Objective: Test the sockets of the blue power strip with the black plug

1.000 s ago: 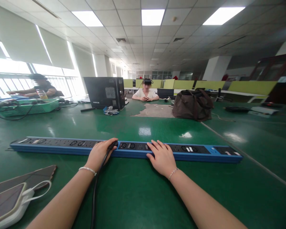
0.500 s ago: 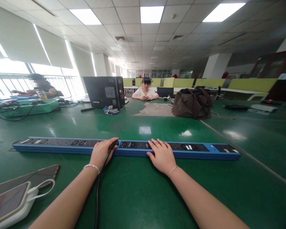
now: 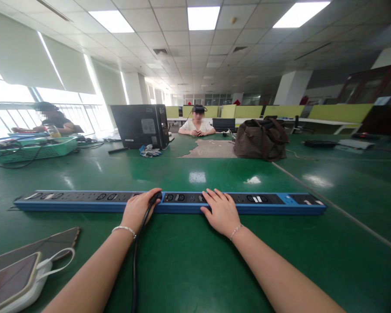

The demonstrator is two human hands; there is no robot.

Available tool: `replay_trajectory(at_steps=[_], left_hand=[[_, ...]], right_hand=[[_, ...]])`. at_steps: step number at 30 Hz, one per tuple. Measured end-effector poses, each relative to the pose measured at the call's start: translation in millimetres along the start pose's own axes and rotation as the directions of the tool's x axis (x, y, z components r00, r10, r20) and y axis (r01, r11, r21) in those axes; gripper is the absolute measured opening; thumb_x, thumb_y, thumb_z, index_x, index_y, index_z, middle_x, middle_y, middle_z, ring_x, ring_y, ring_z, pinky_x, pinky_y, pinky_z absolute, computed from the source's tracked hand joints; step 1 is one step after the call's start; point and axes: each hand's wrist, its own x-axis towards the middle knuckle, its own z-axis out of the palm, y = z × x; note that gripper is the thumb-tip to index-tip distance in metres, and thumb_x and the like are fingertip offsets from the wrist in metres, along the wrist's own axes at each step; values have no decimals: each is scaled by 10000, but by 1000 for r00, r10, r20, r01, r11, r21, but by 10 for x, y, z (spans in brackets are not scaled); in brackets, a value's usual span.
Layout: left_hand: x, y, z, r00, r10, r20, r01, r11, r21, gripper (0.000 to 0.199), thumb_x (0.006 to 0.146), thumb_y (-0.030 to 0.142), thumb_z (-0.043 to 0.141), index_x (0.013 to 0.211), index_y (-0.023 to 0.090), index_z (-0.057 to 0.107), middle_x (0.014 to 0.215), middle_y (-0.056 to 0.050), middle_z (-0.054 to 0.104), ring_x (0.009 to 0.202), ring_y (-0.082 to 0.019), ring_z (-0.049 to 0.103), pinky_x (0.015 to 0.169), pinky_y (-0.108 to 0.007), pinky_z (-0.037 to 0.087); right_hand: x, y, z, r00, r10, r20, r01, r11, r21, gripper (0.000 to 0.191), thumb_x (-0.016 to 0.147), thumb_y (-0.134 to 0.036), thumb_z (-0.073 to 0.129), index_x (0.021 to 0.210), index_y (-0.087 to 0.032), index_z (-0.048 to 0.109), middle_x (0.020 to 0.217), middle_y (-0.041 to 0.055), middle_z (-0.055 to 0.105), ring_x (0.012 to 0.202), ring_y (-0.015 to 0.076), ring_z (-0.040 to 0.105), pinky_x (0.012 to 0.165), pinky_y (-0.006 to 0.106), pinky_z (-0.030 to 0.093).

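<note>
A long blue power strip (image 3: pixel 182 208) with black sockets lies crosswise on the green table (image 3: pixel 195 261). My left hand (image 3: pixel 139 209) is closed around the plug (image 3: pixel 155 197) of a black power cable (image 3: pixel 135 265), just left of the strip's middle. From the plug the cable runs down toward the near edge. Whether the plug sits in a socket is hidden by my fingers. Right of the middle, my right hand (image 3: pixel 222 212) lies open, its fingers spread over the strip's sockets and the thumb by its near side.
At the lower left are a phone (image 3: pixel 13 276) and a dark flat slab (image 3: pixel 57 243). Farther back stand a green basket (image 3: pixel 52 150) with cables, a black case (image 3: pixel 138 126), gloves (image 3: pixel 150 151) and a brown bag (image 3: pixel 260 141). Two people sit beyond.
The camera view has shifted slightly. Both hands keep their places on the power strip, and the plug stays in my left hand.
</note>
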Motion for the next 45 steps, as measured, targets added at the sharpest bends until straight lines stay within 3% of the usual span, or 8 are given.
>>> replay_trajectory(at_steps=[3,9,13,27,30,33,39,45], left_hand=[[-1,52,-45,998,-47,32,46,998,32,379,874,433,378,1200,315,530,987,-17,704,889,-196,649,802,-306,456],[-53,44,-60,1000,4,4,-4,1000,3,395,873,448,382,1217,317,526,1076,-27,683,970,-209,629,898,-356,421],[-52,64,-58,1000,3,-20,-2,1000,14,395,863,478,394,1197,323,538,1036,-30,696,932,-213,642,860,-352,438],[-56,115,115,983,-126,-135,106,984,-145,275,847,379,455,1087,309,570,997,3,691,952,-187,620,964,-392,353],[-43,98,66,950,-218,-225,150,947,-286,287,843,382,453,1091,290,564,1014,2,684,927,-177,624,955,-378,379],[-27,61,-7,850,-413,-327,243,858,-452,368,854,427,420,1159,249,525,1064,-32,662,913,-179,619,853,-333,456],[-6,231,-16,960,-235,-151,155,897,-415,378,825,429,471,1146,262,578,1076,-31,669,970,-211,610,871,-359,465],[126,703,50,995,-81,-61,49,907,-418,379,810,417,518,1158,281,583,1085,-22,670,984,-199,612,895,-338,461]], right_hand=[[-4,-10,-6,1000,14,9,-14,1000,0,491,883,-442,401,1330,-247,457,1396,15,444,1283,234,352,1043,412,223],[-15,-21,-31,999,11,35,-10,1000,-3,496,892,-438,389,1350,-253,427,1409,18,427,1300,222,336,1049,416,224],[-26,-30,-27,999,17,29,-17,1000,-5,492,895,-429,387,1353,-253,421,1412,23,423,1305,221,326,1056,426,215],[-156,-27,38,999,-7,-32,7,1000,2,518,842,-308,476,1352,-237,416,1415,39,409,1301,239,302,1074,425,183],[-148,-23,27,999,3,-49,-1,999,36,481,846,-298,463,1325,-245,452,1395,29,437,1286,228,324,1067,406,203],[-137,-29,16,998,19,-59,-16,998,62,459,848,-295,456,1305,-248,477,1376,24,460,1276,224,337,1060,398,214],[-114,-47,16,997,52,-65,-46,995,92,433,846,-283,455,1275,-252,507,1354,26,486,1268,213,354,1048,389,226],[-111,-51,25,994,61,-87,-48,989,139,436,847,-308,459,1275,-237,504,1349,21,494,1265,204,363,1054,377,220]])
